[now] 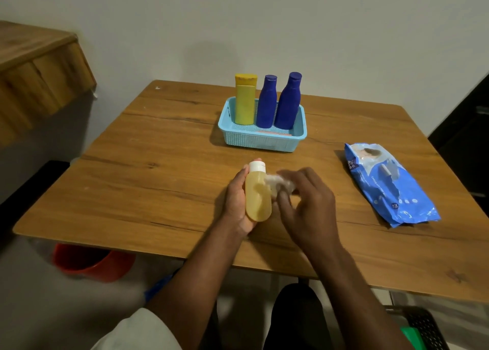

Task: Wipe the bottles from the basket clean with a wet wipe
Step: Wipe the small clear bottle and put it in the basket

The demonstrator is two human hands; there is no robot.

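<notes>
So, no readable branding anywhere; the print on the blue wipes pack (389, 184) at 3 o'clock is too blurry for me. Left hand (236, 200) is wrapped around the amber bottle (258, 195) over the table (158, 180). Right hand (308, 208) pinches a crumpled wet wipe (280, 181) against its side. Basket (260, 138) with three bottles sits at 12 o'clock.

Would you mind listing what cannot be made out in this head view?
- Wet wipe: motion-blurred in the right hand, shape unclear.
- Left hand fingers: hidden behind the amber bottle.
- Wipes pack print: too small to read.
- Red bucket: top hidden by the table.
</notes>
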